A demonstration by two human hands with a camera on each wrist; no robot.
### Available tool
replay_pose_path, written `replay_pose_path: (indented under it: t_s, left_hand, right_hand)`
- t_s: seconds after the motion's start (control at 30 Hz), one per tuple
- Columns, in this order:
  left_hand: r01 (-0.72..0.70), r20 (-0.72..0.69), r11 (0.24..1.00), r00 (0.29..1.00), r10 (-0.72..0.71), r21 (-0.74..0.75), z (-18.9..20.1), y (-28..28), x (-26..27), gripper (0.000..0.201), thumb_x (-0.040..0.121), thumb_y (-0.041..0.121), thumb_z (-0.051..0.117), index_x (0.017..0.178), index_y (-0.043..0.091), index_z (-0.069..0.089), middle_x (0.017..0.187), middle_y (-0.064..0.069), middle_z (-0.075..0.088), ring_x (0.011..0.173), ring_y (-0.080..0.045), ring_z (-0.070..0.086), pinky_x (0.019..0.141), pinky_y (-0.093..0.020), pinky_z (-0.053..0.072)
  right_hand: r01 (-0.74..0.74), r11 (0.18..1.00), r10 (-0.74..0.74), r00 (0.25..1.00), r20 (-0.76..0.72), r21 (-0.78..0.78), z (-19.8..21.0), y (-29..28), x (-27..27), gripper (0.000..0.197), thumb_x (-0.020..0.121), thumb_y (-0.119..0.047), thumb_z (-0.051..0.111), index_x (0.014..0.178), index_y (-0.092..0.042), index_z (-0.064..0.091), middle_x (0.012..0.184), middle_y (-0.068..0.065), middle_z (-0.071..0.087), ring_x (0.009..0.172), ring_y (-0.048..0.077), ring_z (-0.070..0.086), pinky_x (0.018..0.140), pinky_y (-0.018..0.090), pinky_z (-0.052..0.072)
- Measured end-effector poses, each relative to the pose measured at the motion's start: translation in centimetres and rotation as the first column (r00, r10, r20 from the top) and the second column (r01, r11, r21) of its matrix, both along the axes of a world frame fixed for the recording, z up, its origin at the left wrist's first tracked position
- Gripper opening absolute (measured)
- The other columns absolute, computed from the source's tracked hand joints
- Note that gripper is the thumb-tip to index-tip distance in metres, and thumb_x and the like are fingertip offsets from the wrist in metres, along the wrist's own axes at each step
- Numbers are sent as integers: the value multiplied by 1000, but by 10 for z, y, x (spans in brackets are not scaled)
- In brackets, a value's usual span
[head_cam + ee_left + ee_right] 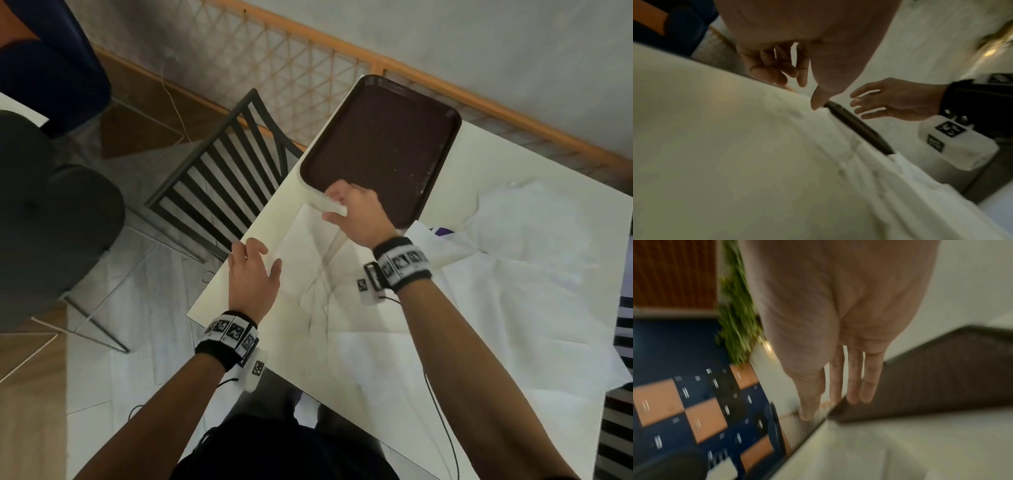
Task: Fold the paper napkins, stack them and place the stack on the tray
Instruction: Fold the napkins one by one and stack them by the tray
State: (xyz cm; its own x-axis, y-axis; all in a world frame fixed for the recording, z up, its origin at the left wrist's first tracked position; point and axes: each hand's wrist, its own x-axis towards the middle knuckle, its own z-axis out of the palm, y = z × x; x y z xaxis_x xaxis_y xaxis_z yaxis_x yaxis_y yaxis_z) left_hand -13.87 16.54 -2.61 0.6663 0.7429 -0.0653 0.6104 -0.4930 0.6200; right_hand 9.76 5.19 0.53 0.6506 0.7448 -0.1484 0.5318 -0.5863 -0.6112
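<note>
Nearest, both forearms reach out over a smooth white desk [239, 284], each wrist wrapped in a black band set with square black-and-white markers. Thin unfolded paper napkins [496, 308] lie spread across the desk's right side, soft, crumpled and creased into squares, one flatter sheet [308, 246] running between the hands. The left hand [251, 277] hovers at the desk's left edge, fingers loosely spread and holding nothing; the left wrist view shows them relaxed above the paper. Further out, the right hand [359, 214] appears in the head view to grip a small white folded napkin [334, 205] just at the near rim of the tray [383, 147]. The wrist views are blurred and show its fingers fairly straight, so the grip is uncertain. The tray is a dark brown rounded rectangle with a raised lip and finely textured floor, set at the desk's far corner. Beyond stand a black slatted chair [226, 161] and a woven lattice rail [308, 58].
</note>
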Motion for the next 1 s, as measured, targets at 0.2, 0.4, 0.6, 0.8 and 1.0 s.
replay_pose_path:
  t_s: [0.2, 0.4, 0.6, 0.8, 1.0]
  left_hand:
    - [283, -57, 948, 954, -294, -147, 13, -65, 12, 21, 99, 42, 70, 105, 23, 66, 95, 9, 61, 94, -17, 62, 90, -42, 55]
    - [253, -410, 960, 868, -279, -119, -4, -128, 20, 76, 89, 55, 78, 140, 8, 46, 137, -10, 56, 130, -31, 51, 104, -44, 49]
    - [103, -329, 982, 932, -151, -157, -3, -142, 21, 62, 84, 31, 88, 134, 12, 57, 132, -10, 56, 123, -33, 56, 104, -44, 47]
    - [100, -135, 958, 981, -140, -270, 9, -127, 8, 23, 86, 32, 88, 88, 17, 70, 100, -8, 63, 88, -21, 64, 87, -36, 54]
    - [137, 151, 845, 986, -68, -516, 47, -109, -3, 19, 100, 40, 72, 99, 24, 61, 71, -9, 70, 67, -25, 58, 70, -36, 48]
  right_hand:
    - [-7, 989, 8, 1000, 8, -147, 15, -121, -32, 23, 96, -41, 79, 112, -30, 68, 106, -13, 72, 96, 14, 69, 92, 44, 61]
    - [-31, 917, 70, 994, 83, -398, -15, -186, -54, 70, 83, -63, 83, 139, -34, 54, 136, -2, 56, 125, 27, 55, 107, 47, 47]
    - [-25, 959, 33, 999, 23, -283, -31, -202, -64, 48, 85, -40, 87, 123, -27, 60, 121, -2, 51, 112, 27, 57, 101, 43, 49]
    - [-31, 979, -18, 971, -237, -203, -17, -217, -50, 57, 81, -16, 93, 129, -22, 63, 124, 1, 58, 111, 22, 62, 88, 21, 48]
    - [226, 970, -131, 794, -594, 88, 23, -261, -41, 45, 96, -22, 83, 134, -31, 60, 92, 5, 79, 93, 15, 73, 98, 33, 59]
